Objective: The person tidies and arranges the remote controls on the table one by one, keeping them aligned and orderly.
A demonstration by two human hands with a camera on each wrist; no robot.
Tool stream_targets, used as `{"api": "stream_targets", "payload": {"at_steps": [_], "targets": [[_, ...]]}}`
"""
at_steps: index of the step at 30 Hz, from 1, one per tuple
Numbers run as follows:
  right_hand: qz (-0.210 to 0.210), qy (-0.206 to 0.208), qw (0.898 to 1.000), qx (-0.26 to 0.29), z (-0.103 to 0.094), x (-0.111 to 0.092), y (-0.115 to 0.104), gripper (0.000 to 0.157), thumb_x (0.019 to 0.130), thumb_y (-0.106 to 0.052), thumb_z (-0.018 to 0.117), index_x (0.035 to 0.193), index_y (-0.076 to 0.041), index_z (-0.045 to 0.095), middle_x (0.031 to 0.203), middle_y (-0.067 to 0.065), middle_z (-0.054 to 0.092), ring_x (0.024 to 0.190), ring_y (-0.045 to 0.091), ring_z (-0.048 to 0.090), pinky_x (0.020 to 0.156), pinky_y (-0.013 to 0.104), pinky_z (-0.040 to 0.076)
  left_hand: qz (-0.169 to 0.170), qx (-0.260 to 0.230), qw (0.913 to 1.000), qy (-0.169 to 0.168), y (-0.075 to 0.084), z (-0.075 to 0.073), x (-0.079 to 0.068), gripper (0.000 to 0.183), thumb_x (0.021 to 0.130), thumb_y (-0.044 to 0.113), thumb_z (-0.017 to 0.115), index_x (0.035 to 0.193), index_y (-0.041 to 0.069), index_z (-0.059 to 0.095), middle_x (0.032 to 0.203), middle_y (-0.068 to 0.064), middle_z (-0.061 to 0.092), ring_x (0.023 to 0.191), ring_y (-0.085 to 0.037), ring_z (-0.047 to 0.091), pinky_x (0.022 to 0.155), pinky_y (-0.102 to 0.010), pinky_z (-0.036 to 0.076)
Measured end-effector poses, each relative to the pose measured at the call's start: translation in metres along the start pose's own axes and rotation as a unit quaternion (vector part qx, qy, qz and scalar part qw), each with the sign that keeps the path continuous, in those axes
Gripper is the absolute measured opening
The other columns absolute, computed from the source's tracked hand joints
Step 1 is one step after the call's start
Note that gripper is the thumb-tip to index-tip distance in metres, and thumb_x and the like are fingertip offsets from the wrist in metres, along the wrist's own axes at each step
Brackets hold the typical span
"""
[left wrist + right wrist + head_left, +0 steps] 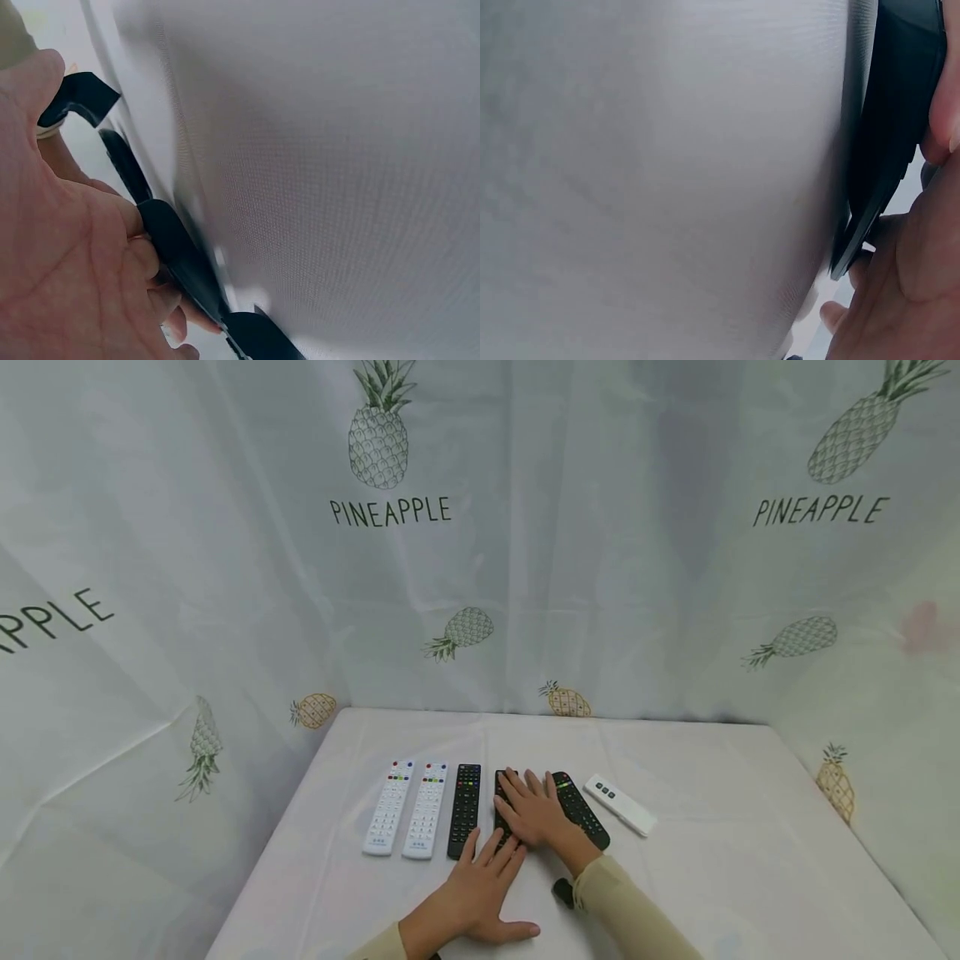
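Note:
A black remote control [500, 817] lies lengthwise on the table, partly covered by both hands. My right hand [534, 814] rests over it from the right with its fingers straight. At the remote's near end, the spread fingertips of my left hand [483, 893] touch it, and the left thumb points right along the cloth. In the left wrist view, a dark remote [180, 255] lies under the fingers of the left hand [75, 262]. The right wrist view shows a dark remote [892, 112] close up beside the right hand [900, 292].
To the left stand two white remotes, the outer [388, 808] and inner [425, 811], then a black remote [464, 810]. A wider black remote [581, 810] and a small white remote [620, 804] lie tilted at right. A pineapple-print curtain [615, 568] surrounds the white-covered table [712, 827].

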State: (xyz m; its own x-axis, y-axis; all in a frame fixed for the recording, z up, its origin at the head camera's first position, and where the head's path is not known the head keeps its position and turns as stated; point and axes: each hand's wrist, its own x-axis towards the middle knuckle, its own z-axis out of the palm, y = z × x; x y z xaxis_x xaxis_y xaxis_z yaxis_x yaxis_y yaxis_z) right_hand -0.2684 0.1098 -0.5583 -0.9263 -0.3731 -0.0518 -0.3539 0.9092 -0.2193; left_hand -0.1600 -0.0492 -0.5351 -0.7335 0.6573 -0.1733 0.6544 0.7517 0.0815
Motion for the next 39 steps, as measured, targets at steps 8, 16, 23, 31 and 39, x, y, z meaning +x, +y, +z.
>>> {"api": "stream_targets", "payload": {"at_steps": [8,16,23,31,39], "targets": [[-0.006,-0.005,1.0,0.016,-0.007,0.006,-0.007,0.062,0.105,-0.054,0.022,0.157,-0.02,0.031,0.164,0.001,0.026,0.151,0.037,0.022,0.119,0.064,0.006,-0.018,-0.011,0.9996,-0.019,-0.001,-0.009,-0.003,0.104,0.082,0.089,0.029,0.159,0.019,0.021,0.167,0.0,0.014,0.155,-0.027,0.011,0.119,-0.061,0.013],[-0.012,-0.021,0.999,0.02,-0.012,0.011,0.001,0.06,0.106,-0.051,0.016,0.156,-0.022,0.033,0.164,-0.001,0.026,0.151,0.038,0.021,0.118,0.066,0.004,-0.018,-0.005,0.9997,-0.017,-0.003,-0.009,0.0,0.106,0.081,0.09,0.031,0.16,0.02,0.018,0.168,0.0,0.011,0.155,-0.027,0.009,0.119,-0.061,0.013],[-0.015,-0.023,0.999,0.043,-0.018,0.007,0.004,0.059,0.107,-0.051,0.017,0.154,-0.022,0.037,0.162,-0.002,0.03,0.149,0.039,0.025,0.118,0.067,0.007,-0.016,-0.009,0.9995,-0.027,-0.002,-0.008,0.0,0.107,0.08,0.09,0.031,0.16,0.02,0.016,0.168,0.001,0.011,0.155,-0.027,0.01,0.12,-0.061,0.012],[-0.013,-0.012,0.999,0.036,-0.016,0.008,0.005,0.059,0.107,-0.051,0.017,0.153,-0.023,0.038,0.162,-0.003,0.032,0.149,0.038,0.026,0.118,0.066,0.008,-0.013,0.006,0.9998,-0.017,-0.004,-0.007,0.001,0.106,0.08,0.09,0.03,0.16,0.021,0.017,0.168,0.002,0.011,0.155,-0.027,0.011,0.119,-0.061,0.014],[-0.01,-0.017,0.999,0.042,-0.014,0.012,0.006,0.06,0.106,-0.051,0.016,0.152,-0.021,0.04,0.161,-0.002,0.034,0.148,0.037,0.028,0.118,0.066,0.008,-0.014,0.007,0.9997,-0.02,-0.003,-0.009,-0.001,0.106,0.081,0.089,0.032,0.16,0.021,0.017,0.168,0.001,0.012,0.154,-0.027,0.012,0.119,-0.06,0.016]]}}
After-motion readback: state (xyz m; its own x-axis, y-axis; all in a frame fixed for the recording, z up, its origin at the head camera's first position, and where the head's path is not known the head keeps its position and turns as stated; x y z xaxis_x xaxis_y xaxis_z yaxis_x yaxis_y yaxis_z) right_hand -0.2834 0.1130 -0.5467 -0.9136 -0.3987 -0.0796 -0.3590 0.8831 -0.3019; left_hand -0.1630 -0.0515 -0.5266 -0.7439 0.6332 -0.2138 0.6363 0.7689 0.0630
